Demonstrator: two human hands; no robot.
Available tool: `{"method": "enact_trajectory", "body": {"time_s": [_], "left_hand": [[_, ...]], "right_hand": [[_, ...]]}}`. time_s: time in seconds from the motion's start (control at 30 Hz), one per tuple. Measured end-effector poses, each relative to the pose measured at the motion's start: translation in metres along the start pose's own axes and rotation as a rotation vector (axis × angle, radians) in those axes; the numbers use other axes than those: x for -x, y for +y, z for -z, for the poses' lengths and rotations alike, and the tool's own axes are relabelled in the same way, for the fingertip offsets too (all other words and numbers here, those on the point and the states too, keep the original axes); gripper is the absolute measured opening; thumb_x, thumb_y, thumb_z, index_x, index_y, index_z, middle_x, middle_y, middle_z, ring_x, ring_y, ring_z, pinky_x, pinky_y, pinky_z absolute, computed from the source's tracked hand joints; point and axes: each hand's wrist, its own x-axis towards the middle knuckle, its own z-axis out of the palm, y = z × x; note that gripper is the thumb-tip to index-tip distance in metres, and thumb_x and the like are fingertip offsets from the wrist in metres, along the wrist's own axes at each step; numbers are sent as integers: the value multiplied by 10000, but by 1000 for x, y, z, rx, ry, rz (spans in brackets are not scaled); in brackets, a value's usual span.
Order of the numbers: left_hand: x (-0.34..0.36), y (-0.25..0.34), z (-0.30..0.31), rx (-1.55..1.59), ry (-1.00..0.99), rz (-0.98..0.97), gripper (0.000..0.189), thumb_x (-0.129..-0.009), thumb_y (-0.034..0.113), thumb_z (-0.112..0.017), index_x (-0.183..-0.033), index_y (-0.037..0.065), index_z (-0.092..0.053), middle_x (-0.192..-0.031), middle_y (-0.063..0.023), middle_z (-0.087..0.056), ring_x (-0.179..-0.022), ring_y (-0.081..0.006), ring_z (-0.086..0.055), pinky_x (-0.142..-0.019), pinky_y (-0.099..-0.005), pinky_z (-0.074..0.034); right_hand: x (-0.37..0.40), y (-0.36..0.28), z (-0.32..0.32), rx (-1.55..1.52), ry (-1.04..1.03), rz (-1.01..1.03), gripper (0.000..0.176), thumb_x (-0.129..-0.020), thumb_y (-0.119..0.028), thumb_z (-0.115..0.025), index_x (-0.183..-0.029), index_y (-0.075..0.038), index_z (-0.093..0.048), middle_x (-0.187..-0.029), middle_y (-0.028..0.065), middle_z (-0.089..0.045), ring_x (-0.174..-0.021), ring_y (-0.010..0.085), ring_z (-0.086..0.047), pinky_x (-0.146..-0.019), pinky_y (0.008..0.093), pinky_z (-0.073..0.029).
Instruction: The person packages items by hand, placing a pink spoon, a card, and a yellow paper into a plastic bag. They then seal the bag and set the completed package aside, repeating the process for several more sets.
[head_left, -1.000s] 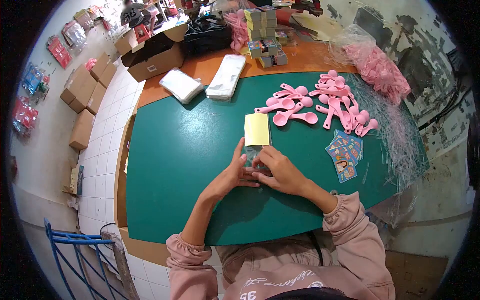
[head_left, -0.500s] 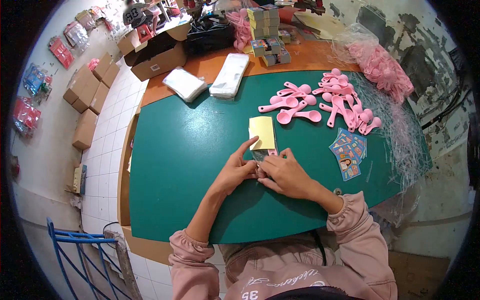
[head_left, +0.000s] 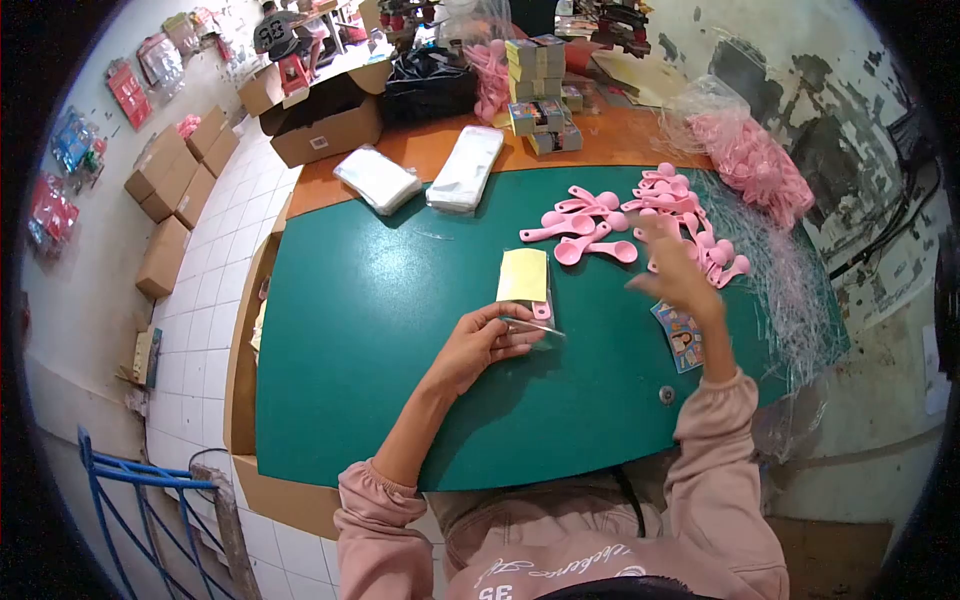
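My left hand (head_left: 487, 343) grips the open end of a clear plastic bag (head_left: 545, 331) at the middle of the green table. Inside the bag are a yellow card (head_left: 524, 275) and a pink spoon (head_left: 541, 310), of which only the handle end shows. Raised over the table to the right, my right hand (head_left: 680, 270) has its fingers apart and holds nothing. It covers part of a heap of pink measuring spoons (head_left: 718, 252). Below its wrist lie blue printed cards (head_left: 684, 345), partly hidden by the arm.
More pink spoons (head_left: 580, 240) lie left of the heap. Two stacks of clear bags (head_left: 467, 170) rest at the back, beside bundled card stacks (head_left: 540, 95). Shredded plastic (head_left: 790, 290) and a bag of pink spoons (head_left: 755, 165) line the right edge. A person (head_left: 280, 35) sits far back.
My right hand has let go of the bag and moved up and right toward the spoons and blue cards. My left hand keeps hold of the bag, whose open end now shows.
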Motion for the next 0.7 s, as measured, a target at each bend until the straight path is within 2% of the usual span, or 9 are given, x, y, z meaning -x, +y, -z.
{"method": "enact_trajectory", "body": {"time_s": [0.03, 0.07, 0.17, 0.27, 0.4, 0.47, 0.53, 0.63, 0.7], "left_hand": [[2, -1, -2, 47, 3, -16, 262, -900, 25, -304, -1060, 30, -510, -1056, -168, -595, -931, -192, -612, -776, -271, -521], [3, -2, -3, 43, 6, -6, 262, -900, 25, -304, -1060, 30, -510, -1056, -168, -595, -931, -192, -612, -776, -271, -521], [6, 4, 0, 59, 1, -23, 265, -900, 29, -313, -1086, 42, -501, -1005, -157, -616, -854, -158, -627, -711, -238, -527], [9, 9, 9, 13, -59, 20, 272, -895, 23, -329, -1110, 49, -493, -935, -144, -638, -782, -136, -633, -655, -210, -519], [9, 8, 13, -22, -72, 40, 291, -894, 29, -340, -1153, 76, -465, -910, -146, -644, -765, -140, -636, -643, -209, -512], [9, 10, 9, -56, -64, 59, 290, -898, 40, -337, -1157, 91, -459, -937, -154, -639, -777, -145, -635, -644, -209, -512], [9, 8, 4, -197, 62, -63, 264, -905, 49, -370, -1150, 106, -448, -954, -121, -626, -830, -145, -621, -665, -219, -518], [1, -4, 8, -503, 95, -240, 247, -896, 48, -437, -1137, 98, -443, -932, -71, -604, -859, -126, -596, -696, -229, -523], [-2, -9, 8, -534, 70, -274, 209, -872, 65, -521, -1078, 61, -487, -882, -34, -582, -841, -100, -572, -686, -236, -530]], "right_hand": [[-1, -31, -11, -167, -14, 266, 637, -576, -167, -783, -1125, -45, -485, -1172, 139, -418, -1038, 287, -471, -879, 380, -413], [3, -56, -21, -459, -133, 276, 634, -588, -171, -784, -1125, -61, -464, -1137, 135, -403, -1043, 285, -454, -885, 372, -411], [13, -82, -60, -589, -136, 213, 475, -639, -140, -752, -1049, -61, -525, -1029, 100, -439, -954, 247, -489, -840, 344, -427], [15, -79, -66, -679, -144, 117, 154, -731, -102, -668, -864, -67, -599, -900, 85, -479, -836, 228, -525, -728, 316, -444], [18, -71, -68, -650, -91, 109, 158, -750, -115, -660, -879, -54, -593, -896, 86, -482, -795, 204, -532, -702, 291, -446], [19, -71, -70, -801, -118, 6, 161, -778, -136, -647, -878, -27, -586, -880, 79, -490, -741, 175, -541, -673, 279, -456], [20, -70, -71, -866, -121, -43, 165, -792, -137, -634, -887, -14, -579, -875, 77, -507, -729, 162, -550, -660, 276, -460], [20, -68, -73, -960, -168, -135, 164, -820, -136, -605, -900, 1, -565, -855, 78, -549, -716, 145, -576, -637, 270, -472], [21, -67, -75, -988, -210, -186, 157, -834, -134, -591, -903, 3, -559, -840, 81, -574, -715, 140, -592, -628, 267, -479]]}}
